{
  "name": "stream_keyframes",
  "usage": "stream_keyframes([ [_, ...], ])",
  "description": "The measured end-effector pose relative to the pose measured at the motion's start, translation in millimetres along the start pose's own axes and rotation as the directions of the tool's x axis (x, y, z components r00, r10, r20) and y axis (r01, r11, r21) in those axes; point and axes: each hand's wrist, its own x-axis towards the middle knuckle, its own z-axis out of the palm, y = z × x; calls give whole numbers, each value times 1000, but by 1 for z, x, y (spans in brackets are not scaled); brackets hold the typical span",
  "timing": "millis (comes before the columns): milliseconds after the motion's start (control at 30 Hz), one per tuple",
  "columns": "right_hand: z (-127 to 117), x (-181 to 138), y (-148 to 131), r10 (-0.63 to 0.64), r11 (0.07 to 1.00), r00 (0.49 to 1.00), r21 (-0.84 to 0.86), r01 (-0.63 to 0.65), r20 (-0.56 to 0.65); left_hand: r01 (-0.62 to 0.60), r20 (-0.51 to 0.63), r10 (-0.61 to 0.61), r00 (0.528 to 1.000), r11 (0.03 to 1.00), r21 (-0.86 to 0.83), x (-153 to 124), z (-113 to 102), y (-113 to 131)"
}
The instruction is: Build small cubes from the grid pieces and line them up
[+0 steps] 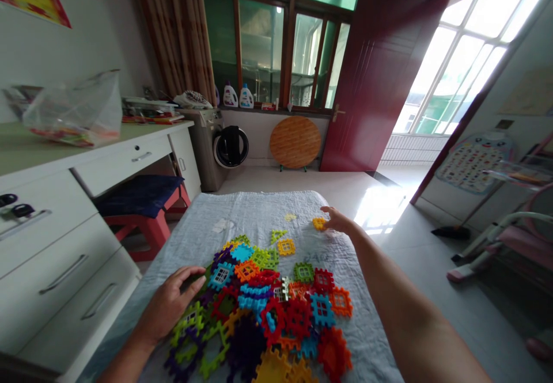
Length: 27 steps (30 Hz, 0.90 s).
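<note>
A pile of colourful plastic interlocking building pieces, square frames and gear shapes, lies on a cloth-covered surface (259, 207). My left hand (173, 299) is at the pile's left edge, thumb and fingers apart, close to a blue square window piece (221, 276) and a lime green piece (192, 317). My right hand (339, 220) reaches out to the far right of the cloth, its fingers apart. Right beside its fingertips is a small yellow piece (319, 223); whether they touch it is unclear. A yellow-orange square piece (286, 247) and a lime triangular piece (277, 235) lie behind the pile.
On the left stands a white desk (142, 147) with a plastic bag (82, 112) on top and a blue-topped red stool (140, 196) beside it. A washing machine (205, 147), a round wooden tabletop (295, 142) and an open red door (375, 72) are beyond.
</note>
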Motion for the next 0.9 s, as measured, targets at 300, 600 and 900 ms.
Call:
stream_keyframes([
  [300,1,-4,-8,-38,999,999,-35,39,19,-11,-5,11,1000,1000,18,0,1,-4],
  [600,3,-1,-19,-58,988,996,-138,67,72,-38,-9,38,999,999,26,0,1,-3],
  [900,-6,-7,-27,-13,982,996,-184,29,89,-46,-6,46,999,998,32,1,2,-4],
])
